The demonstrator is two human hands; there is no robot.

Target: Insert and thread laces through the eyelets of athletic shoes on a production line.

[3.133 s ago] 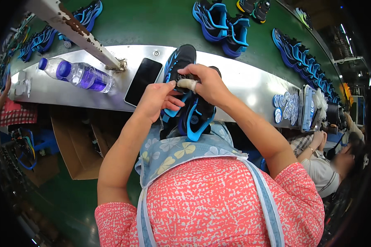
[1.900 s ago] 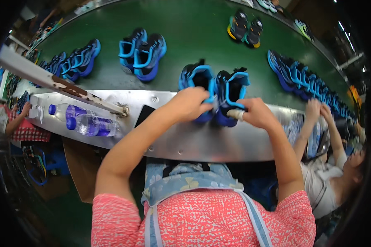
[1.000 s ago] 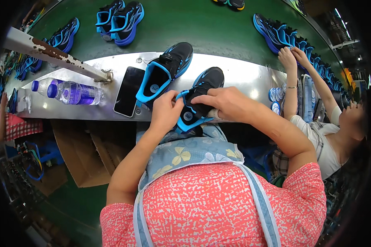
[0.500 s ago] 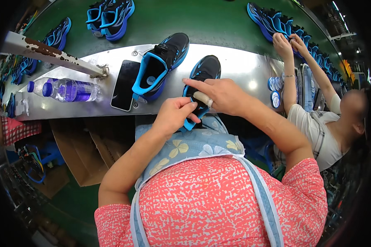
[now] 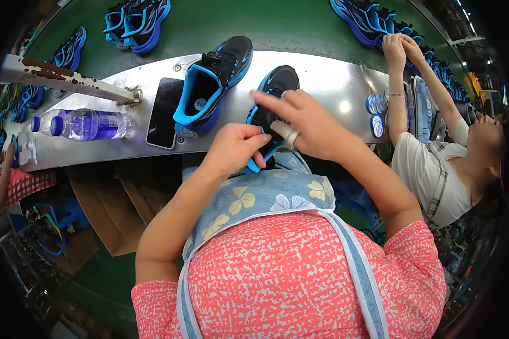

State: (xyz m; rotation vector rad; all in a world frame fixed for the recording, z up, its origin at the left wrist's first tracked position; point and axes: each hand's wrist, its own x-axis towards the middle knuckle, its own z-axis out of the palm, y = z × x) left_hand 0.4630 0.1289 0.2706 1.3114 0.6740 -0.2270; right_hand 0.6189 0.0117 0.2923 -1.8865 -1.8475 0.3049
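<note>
We list: black-and-blue shoe [image 5: 281, 81], heel past the front edge of the metal ledge [image 5: 336, 70]; left hand [image 5: 232, 150], clamped on its collar; right hand [image 5: 319, 127], index extended, grip unclear. Risk, we judge: slackened pinch, shoe slipping lapward.

The shirt [image 5: 283, 265] was coral pink, densely broken up by irregular whitish flecks, with loose short sleeves [image 5: 418, 251] in the same print; the apron [image 5: 266, 193] was blue-grey, scattered with yellow and white clover-like leaves, its edge bound in a pale strip; blue straps [image 5: 357, 265] with pale borders ran over the shirt on either side; a cream, tube-like finger cover [image 5: 284, 131] showed on the right
</note>
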